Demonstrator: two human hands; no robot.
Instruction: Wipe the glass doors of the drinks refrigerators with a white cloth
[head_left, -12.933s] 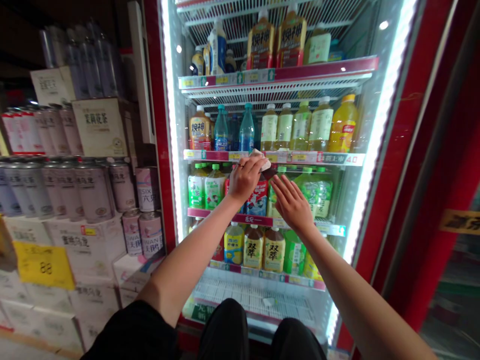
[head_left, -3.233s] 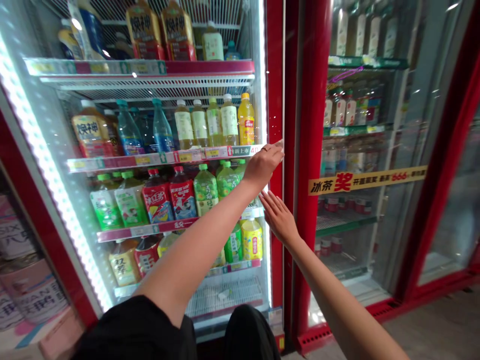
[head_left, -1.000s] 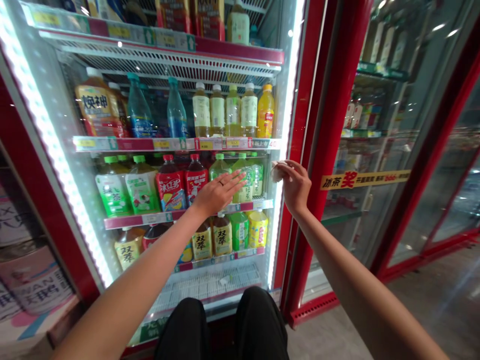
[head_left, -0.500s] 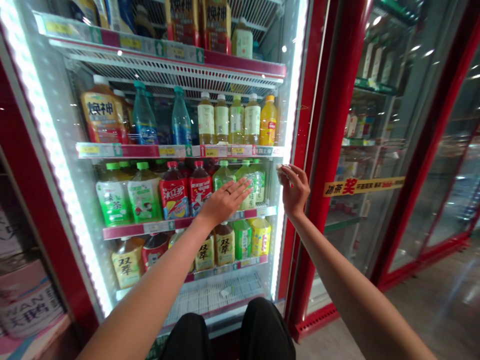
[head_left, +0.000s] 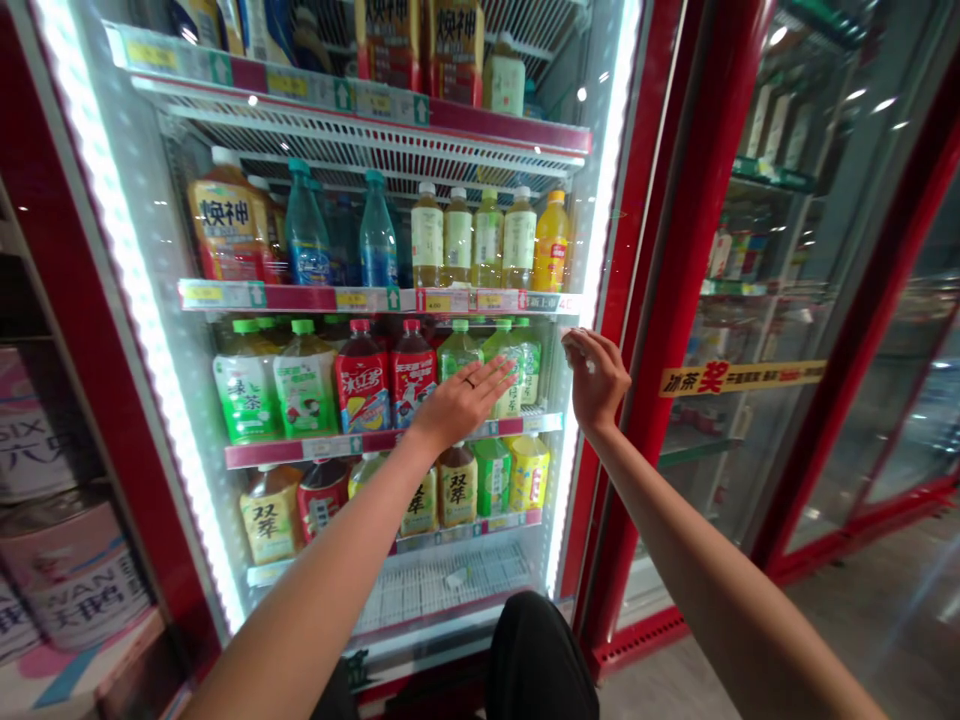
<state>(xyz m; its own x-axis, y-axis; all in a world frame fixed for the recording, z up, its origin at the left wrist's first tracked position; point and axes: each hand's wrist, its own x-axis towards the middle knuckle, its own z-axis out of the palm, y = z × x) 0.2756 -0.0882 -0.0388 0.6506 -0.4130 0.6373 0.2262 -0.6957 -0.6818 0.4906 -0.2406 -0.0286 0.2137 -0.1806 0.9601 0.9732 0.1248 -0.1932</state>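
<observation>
My left hand (head_left: 469, 395) is held flat, palm toward the glass front of a lit drinks cooler, with a dark ring on one finger. It covers part of the green-capped tea bottles (head_left: 460, 348) behind it; whether it touches the glass I cannot tell. Close to the cooler's right edge, my right hand (head_left: 600, 385) has its fingers curled round a crumpled white tissue (head_left: 589, 365), mostly hidden in the grip. Red-labelled bottles (head_left: 363, 380) stand left of my left hand. On the shelf below are bottles with cream labels (head_left: 457, 490).
Red door frames (head_left: 679, 300) border the cooler, and a second glass cabinet stands at right with a yellow strip (head_left: 742, 377) across it. Pink-labelled tins (head_left: 79, 570) are stacked at lower left. My knee (head_left: 541, 660) is close to the cooler's base.
The view has turned slightly left, so the cooler appears further right and more tins show. One knee has dropped mostly out of sight. Both hands keep nearly the same place and shape.
</observation>
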